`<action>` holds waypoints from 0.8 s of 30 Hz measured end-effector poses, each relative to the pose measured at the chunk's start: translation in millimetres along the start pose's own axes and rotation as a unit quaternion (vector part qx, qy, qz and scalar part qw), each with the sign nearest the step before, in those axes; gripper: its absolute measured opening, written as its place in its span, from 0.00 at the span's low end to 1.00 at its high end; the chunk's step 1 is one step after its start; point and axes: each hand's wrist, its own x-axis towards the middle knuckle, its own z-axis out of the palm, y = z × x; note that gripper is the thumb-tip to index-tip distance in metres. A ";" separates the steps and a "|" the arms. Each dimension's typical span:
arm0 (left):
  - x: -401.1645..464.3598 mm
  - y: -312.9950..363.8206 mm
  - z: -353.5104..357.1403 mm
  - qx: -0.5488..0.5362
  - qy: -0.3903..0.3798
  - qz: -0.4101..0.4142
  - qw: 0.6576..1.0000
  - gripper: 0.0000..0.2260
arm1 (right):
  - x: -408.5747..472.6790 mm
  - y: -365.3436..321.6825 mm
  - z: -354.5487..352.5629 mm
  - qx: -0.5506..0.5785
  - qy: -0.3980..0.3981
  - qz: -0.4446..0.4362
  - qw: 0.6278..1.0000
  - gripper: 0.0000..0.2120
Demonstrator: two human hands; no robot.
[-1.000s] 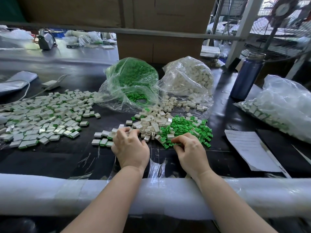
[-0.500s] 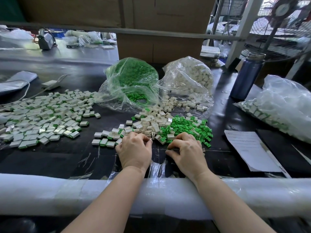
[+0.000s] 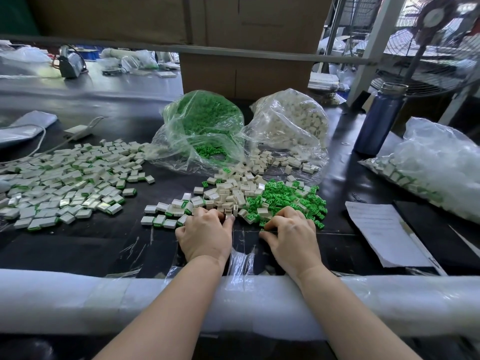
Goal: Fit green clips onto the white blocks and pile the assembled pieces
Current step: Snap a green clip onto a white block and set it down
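Behind the black table point(image 3: 78, 245) stand cardboard boxes point(image 3: 246, 74). Left hand point(image 3: 205, 236) pinches a white block point(image 3: 230, 216) beside the loose blocks point(image 3: 233, 190); right hand point(image 3: 292, 237), fingers curled, picks among green clips point(image 3: 291, 196). Assembled pieces point(image 3: 65, 183) lie left; a bottle point(image 3: 376, 120) stands right.

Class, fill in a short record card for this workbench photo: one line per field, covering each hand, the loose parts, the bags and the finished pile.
left hand: fingers curled at the near edge of the white blocks, pinching one
right hand: fingers curled into the green clips; grip hidden
green bag: open, clips inside
white bag: blocks spilling out
assembled pieces: spread out to the left
bottle: upright, far right
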 end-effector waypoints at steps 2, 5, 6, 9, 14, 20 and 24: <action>1.0 0.0 0.3 0.006 0.000 -0.002 1.000 0.16 | 0.0 -0.2 -0.2 0.003 -0.003 0.000 1.000 0.11; 1.8 -1.6 0.5 -0.016 -0.007 0.005 1.000 0.13 | 0.0 -0.7 -1.6 0.028 0.002 -0.006 1.000 0.08; 1.4 -2.3 0.0 -0.039 -0.010 0.012 0.999 0.11 | 0.1 -1.2 -2.3 0.039 0.006 -0.009 0.999 0.07; -0.3 -2.7 -2.8 -0.126 -0.009 0.058 0.990 0.02 | -0.1 -2.6 -4.8 0.095 0.020 -0.010 0.995 0.04; -3.4 -0.3 -4.6 -0.274 -0.116 0.138 0.945 0.05 | -0.3 -2.0 -9.5 0.247 0.003 0.027 0.969 0.04; -1.6 -1.8 -0.4 -0.330 -0.140 0.162 0.919 0.06 | 1.5 -1.3 -11.9 0.370 0.012 0.045 0.928 0.06; 0.1 -3.9 1.7 -0.357 -0.137 0.168 0.909 0.07 | 1.4 -1.2 -11.4 0.372 0.013 0.046 0.927 0.07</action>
